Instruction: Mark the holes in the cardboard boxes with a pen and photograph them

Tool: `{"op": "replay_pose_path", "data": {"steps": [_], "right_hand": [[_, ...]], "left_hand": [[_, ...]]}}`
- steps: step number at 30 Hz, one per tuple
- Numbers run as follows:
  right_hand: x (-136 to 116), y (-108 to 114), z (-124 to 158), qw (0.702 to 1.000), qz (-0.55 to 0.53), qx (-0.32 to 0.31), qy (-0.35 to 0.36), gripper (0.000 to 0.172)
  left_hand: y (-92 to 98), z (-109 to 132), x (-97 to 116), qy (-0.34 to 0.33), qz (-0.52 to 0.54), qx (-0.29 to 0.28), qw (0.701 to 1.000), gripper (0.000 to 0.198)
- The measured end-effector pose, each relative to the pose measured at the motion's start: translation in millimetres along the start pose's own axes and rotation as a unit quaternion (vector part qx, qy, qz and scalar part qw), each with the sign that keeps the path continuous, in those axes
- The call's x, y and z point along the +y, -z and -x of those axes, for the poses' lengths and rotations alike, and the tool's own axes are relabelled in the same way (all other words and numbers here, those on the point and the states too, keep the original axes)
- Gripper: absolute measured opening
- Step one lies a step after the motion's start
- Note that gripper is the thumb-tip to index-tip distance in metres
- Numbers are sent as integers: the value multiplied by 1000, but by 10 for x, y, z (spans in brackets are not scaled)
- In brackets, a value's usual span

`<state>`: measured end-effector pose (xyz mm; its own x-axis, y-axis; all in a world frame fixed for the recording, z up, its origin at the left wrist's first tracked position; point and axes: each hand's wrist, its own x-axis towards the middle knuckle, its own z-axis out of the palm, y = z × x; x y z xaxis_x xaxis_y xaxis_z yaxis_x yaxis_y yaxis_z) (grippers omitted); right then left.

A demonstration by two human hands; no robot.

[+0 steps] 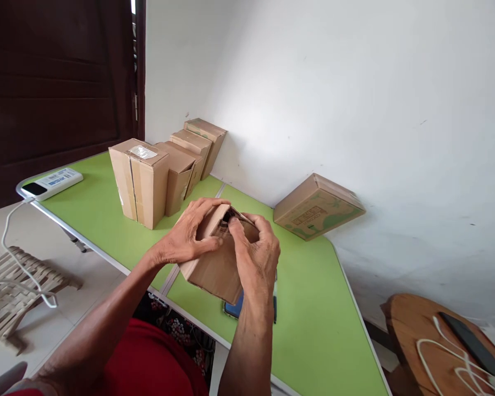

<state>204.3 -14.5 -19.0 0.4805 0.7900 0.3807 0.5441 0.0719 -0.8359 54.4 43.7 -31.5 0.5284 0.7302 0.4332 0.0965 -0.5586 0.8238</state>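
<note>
Between my two hands a small cardboard box [214, 269] is held tilted above the green table [313, 308]. One end of it gapes, with a dark opening near the top. My left hand [193, 231] grips the box's left side, fingers over the top edge and thumb along the near face. At the opening, my right hand [258, 242] has its thumb on the flap edge and its fingers curled round the far right side. What lies inside the box is too dark to make out. Partly hidden under the box is a blue flat object [234, 307], resting on the table.
Several cardboard boxes [138, 181] stand in a row at the back left. Another box [319, 206] with green print leans on the wall. A white device [51, 184] with a cable lies at the left edge. Nearby are a woven stool [20, 291] and a wooden stool [412, 324].
</note>
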Motion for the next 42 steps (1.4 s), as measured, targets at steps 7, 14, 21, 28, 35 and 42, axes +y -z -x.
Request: {"op": "replay_pose_path", "data": {"steps": [7,14,21,28,35,42], "right_hand": [[836,618,184,976,147,105,-125,64],[1692,1104,320,890,343,-54,-296,24],[1799,1187,294,920,257,-76,-285,28],[565,825,199,936,-332,86,-77,34],[11,53,217,930,-363,0,60,14],[145,-14,234,953,-298,-1,61,17]], "left_hand": [[55,-24,-137,35,24,-10,999,63],[21,7,-99,15,-2,-7,1000,58],[54,46,-95,25,-1,6,1000,59],[76,72,-138,31,14,21,999,62],[76,98,-125,26,11,27,999,62],[62,101,-102,23,3,33,999,62]]}}
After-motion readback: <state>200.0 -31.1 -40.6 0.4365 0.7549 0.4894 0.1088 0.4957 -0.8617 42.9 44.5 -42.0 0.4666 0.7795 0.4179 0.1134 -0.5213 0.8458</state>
